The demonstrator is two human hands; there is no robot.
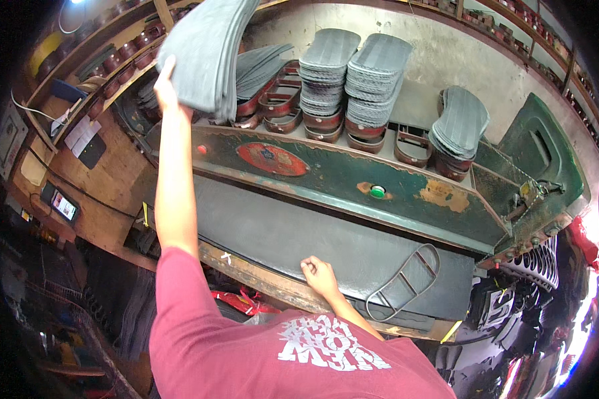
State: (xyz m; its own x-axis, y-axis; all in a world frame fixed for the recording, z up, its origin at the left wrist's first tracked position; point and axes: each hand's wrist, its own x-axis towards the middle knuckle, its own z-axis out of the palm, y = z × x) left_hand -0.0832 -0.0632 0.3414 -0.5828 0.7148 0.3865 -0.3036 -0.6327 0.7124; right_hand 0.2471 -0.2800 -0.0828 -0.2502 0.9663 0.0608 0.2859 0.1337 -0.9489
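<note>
Phone (64,205): one, far left in my view. Left hand (169,92): fingers gripping the left edge of a grey layered stack (205,56), held up at upper left. Dark sheet (266,223): flat, below the green beam (339,179). Right hand (322,276): fingers curled in, nothing visible inside, at the sheet's near edge; contact, I cannot tell. Crossbarred frame (409,284): on the sheet, rightward. Step in hand, I judge: handling the raised stack; the next move calls for a firm, level grip.
</note>
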